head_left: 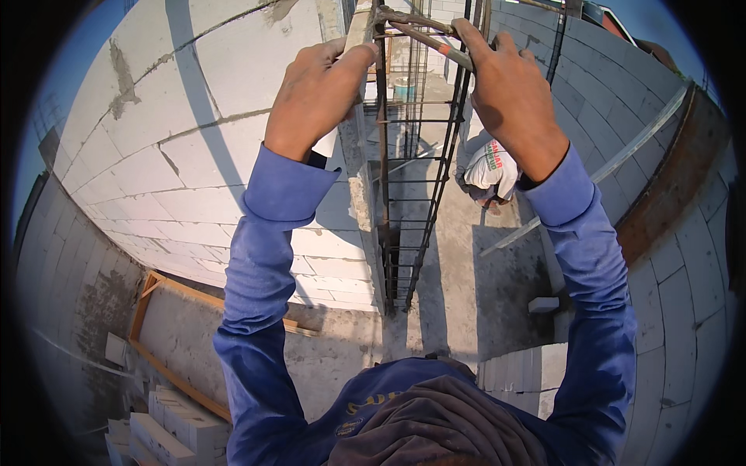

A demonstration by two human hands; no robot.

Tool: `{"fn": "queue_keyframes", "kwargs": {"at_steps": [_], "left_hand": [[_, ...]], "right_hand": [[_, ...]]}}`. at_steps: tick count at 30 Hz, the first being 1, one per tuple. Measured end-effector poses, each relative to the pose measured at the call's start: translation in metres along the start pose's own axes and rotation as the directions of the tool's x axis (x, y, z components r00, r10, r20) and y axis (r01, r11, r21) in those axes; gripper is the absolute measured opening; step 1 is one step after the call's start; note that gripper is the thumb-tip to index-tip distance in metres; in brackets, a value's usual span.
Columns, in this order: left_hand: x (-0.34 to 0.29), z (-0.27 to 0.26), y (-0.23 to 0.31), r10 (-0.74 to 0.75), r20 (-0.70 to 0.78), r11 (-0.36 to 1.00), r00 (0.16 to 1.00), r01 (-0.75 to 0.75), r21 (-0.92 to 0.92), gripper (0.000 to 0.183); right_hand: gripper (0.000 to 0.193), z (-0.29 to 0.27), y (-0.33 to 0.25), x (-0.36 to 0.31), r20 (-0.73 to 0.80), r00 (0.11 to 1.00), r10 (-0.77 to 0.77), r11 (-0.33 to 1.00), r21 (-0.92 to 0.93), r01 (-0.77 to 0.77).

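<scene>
My left hand (317, 95) is raised at the top centre, its fingers closed over the upper end of a narrow pale wooden strip (358, 33) at the wall's edge. To its right, my right hand (514, 99) grips the long handles of metal pincers (435, 45), which stand spread apart. The head of the pincers reaches left to the rebar cage (383, 147), near its top. Whether the jaws hold a wire or bar there is too small to tell. The cage stands upright beside the strip, with dark vertical bars and several cross ties.
A white block wall (194, 155) rises on the left, and another (614, 93) on the right. A white printed bundle (491, 167) sits on the floor beyond the cage. An orange-brown wooden frame (175, 342) and stacked blocks (183, 427) lie lower left. A pale strip (594, 171) leans at right.
</scene>
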State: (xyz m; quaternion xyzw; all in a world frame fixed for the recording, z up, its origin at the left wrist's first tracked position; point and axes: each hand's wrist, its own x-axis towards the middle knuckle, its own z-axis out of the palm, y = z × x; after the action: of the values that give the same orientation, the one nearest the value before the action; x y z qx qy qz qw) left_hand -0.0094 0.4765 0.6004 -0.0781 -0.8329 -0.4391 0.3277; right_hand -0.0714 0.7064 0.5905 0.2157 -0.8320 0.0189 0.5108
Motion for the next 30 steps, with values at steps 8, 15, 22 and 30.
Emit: {"fn": "queue_keyframes", "kwargs": {"at_steps": [8, 15, 22, 30], "left_hand": [[0.007, 0.004, -0.014, 0.159, -0.031, 0.986, 0.987, -0.157, 0.055, 0.05], [0.006, 0.0, -0.023, 0.227, -0.004, 0.961, 0.974, -0.223, 0.164, 0.043], [0.003, 0.009, -0.01, 0.44, 0.017, 0.823, 0.898, -0.411, 0.393, 0.052], [0.002, 0.01, -0.002, 0.124, -0.02, 0.986, 0.992, -0.121, 0.117, 0.041]], "right_hand": [[0.069, -0.005, -0.005, -0.001, -0.003, 1.0, 0.002, 0.999, -0.052, -0.002], [0.035, -0.01, -0.007, -0.003, 0.117, 0.993, -0.004, 0.997, -0.074, 0.013], [0.051, 0.028, -0.01, -0.013, 0.394, 0.917, 0.066, 0.847, 0.464, -0.26], [0.034, 0.054, -0.032, -0.029, 0.725, 0.644, -0.246, 0.005, 0.665, -0.747]]}}
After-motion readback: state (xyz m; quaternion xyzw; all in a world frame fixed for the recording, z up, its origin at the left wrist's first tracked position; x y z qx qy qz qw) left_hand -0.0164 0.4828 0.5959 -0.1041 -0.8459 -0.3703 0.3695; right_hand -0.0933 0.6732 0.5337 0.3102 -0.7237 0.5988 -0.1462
